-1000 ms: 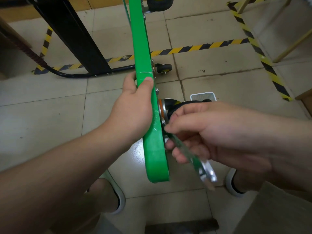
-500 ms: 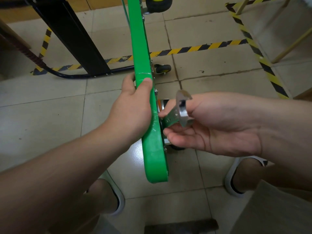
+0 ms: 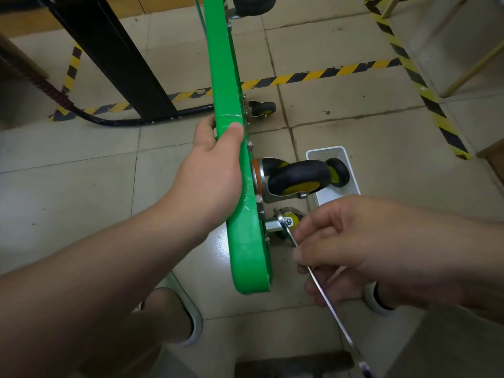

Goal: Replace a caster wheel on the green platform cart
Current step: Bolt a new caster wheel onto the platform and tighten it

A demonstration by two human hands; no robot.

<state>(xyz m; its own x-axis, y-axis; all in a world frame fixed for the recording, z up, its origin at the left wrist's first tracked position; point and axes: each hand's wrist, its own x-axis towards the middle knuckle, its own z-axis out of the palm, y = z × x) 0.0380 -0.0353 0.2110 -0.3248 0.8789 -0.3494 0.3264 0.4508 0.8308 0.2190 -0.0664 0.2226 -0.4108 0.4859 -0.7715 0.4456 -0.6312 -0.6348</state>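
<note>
The green platform cart [image 3: 245, 255] stands on its edge over the tiled floor, with its underside facing right. The left hand [image 3: 210, 170] grips its upper edge, thumb hooked over the rim. A black caster wheel [image 3: 297, 177] with a yellow hub is mounted near the deck's near end. Just below it, the right hand [image 3: 341, 241] pinches a slim wrench [image 3: 327, 298], whose head sits on a small bolt. A white basket [image 3: 341, 152] on the floor holds another wheel [image 3: 338, 171].
</note>
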